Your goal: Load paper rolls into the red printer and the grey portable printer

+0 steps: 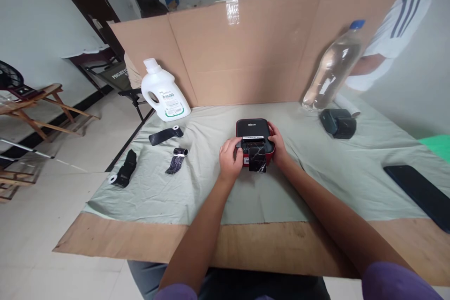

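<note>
Evidently, the left hand (231, 157) rests curled, fingertips touching the near left side of the black-and-red printer (253, 127) at the picture's center; the right hand (278, 143) grips its right edge, some fingers hidden behind it. A black marbled strip (257, 157) hangs from its front, hiding part of the red casing. Left of center lie three dark rolls, one marbled (176, 160). Toward the upper right, a clear bottle (332, 70) partly covers a person's forearm (367, 64); that person's head is pixelated out.
</note>
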Demonstrator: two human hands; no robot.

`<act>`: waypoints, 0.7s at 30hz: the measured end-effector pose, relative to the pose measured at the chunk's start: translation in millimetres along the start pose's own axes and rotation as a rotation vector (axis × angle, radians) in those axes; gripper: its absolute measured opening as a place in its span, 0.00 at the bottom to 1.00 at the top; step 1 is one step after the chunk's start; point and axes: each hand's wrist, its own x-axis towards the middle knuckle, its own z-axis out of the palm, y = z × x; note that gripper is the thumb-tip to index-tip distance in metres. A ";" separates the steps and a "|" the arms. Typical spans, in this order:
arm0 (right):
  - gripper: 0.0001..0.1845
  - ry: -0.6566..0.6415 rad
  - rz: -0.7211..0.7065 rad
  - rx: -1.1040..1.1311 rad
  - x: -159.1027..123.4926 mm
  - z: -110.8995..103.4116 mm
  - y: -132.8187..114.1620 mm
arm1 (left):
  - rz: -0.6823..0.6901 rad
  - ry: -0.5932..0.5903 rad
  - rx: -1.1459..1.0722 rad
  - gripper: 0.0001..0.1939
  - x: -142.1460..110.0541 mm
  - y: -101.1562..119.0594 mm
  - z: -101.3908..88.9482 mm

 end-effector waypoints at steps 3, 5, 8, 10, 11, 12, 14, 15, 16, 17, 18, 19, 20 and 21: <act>0.34 0.012 -0.028 -0.020 -2.1 -0.8 3.1 | -0.002 0.009 -0.006 0.15 -1.2 2.7 0.9; 0.33 0.027 -0.047 -0.036 -3.5 -1.9 6.2 | -0.003 0.010 -0.022 0.14 -1.5 4.3 -0.9; 0.33 0.048 -0.044 -0.030 -5.0 -2.3 8.7 | -0.039 0.067 -0.009 0.14 6.3 -1.5 -16.1; 0.33 0.044 -0.043 -0.021 -5.9 -1.4 7.7 | -0.084 0.133 0.081 0.14 21.2 -15.7 -38.7; 0.32 0.033 -0.049 -0.021 -6.3 -0.7 6.7 | -0.110 0.143 0.165 0.14 31.7 -26.5 -53.6; 0.32 0.023 -0.058 -0.023 -6.7 0.0 5.5 | -0.137 0.126 0.278 0.15 43.7 -39.6 -70.2; 0.31 0.006 -0.077 -0.035 -7.3 0.7 3.6 | -0.205 0.002 0.559 0.17 70.2 -70.4 -105.5; 0.31 0.001 -0.084 -0.038 -7.5 0.7 3.2 | -0.250 -0.086 0.703 0.20 83.2 -86.8 -122.5; 0.30 -0.002 -0.088 -0.037 -7.4 0.3 3.3 | -0.291 -0.197 0.828 0.24 95.1 -102.8 -138.0; 0.29 -0.004 -0.091 -0.033 -7.2 -0.3 3.8 | -0.323 -0.330 0.934 0.27 105.4 -117.6 -151.6; 0.29 -0.005 -0.092 -0.026 -6.9 -1.1 4.7 | -0.340 -0.463 1.022 0.29 113.8 -130.7 -162.9; 0.29 -0.005 -0.090 -0.019 -6.4 -1.9 5.7 | -0.351 -0.583 1.084 0.30 120.1 -141.6 -171.8; 0.29 -0.003 -0.086 -0.015 -6.0 -2.7 6.7 | -0.356 -0.676 1.123 0.30 124.5 -150.1 -178.5; 0.29 0.000 -0.082 -0.017 -5.5 -3.4 7.4 | -0.358 -0.738 1.142 0.30 127.1 -156.3 -183.4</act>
